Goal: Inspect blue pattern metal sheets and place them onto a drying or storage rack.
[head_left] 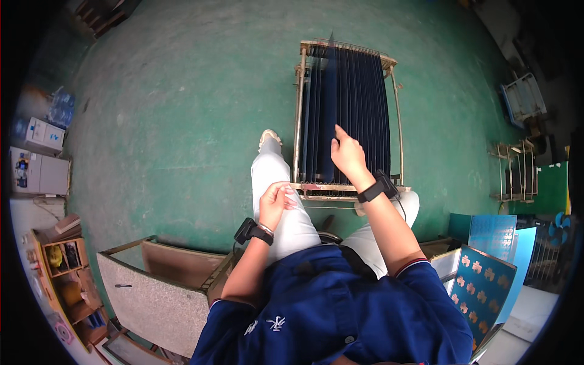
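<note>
A metal rack stands on the floor in front of me, filled with several thin dark panels on edge, side by side. One dark panel looks blurred and rises above the others at the far end. Over it is my right hand, index finger stretched out and thumb apart, both tips at the panel's upper edge. By the rack's near left corner, my left hand has thumb and index finger pressed together; anything between them is too small to tell. Both wrists wear black straps with small devices.
My legs straddle the rack's near end. A box-like cabinet stands close at my left, and blue panels with copper-coloured patterns lean at my right. Another rack stands farther right. Shelves line the left wall.
</note>
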A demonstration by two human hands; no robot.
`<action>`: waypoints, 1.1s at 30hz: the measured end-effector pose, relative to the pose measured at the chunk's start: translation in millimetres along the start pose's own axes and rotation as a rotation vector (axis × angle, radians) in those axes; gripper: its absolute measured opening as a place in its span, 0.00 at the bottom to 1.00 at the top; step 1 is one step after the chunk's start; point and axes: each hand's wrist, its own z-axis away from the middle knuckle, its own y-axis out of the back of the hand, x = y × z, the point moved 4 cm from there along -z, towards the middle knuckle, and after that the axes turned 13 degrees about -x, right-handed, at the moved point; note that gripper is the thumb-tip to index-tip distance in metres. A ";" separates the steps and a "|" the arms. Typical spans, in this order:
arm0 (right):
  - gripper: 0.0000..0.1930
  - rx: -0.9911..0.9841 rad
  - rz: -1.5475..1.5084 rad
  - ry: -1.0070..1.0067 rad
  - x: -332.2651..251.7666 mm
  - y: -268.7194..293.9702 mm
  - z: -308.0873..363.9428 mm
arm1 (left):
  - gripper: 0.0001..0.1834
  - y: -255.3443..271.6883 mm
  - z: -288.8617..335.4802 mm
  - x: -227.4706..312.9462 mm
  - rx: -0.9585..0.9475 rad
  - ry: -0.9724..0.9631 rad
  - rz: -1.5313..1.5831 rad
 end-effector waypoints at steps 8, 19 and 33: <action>0.22 0.013 0.226 0.098 2.1 -63.3 -6.6 | 0.12 2.4 0.7 -4.6 -0.007 -0.005 0.027; 0.20 0.158 0.290 0.100 -3.9 -72.8 -3.1 | 0.12 5.3 1.7 -0.7 -0.025 -0.007 0.079; 0.10 0.157 0.262 0.194 -25.5 -26.4 -12.8 | 0.12 10.4 4.4 -5.6 -0.025 -0.018 0.073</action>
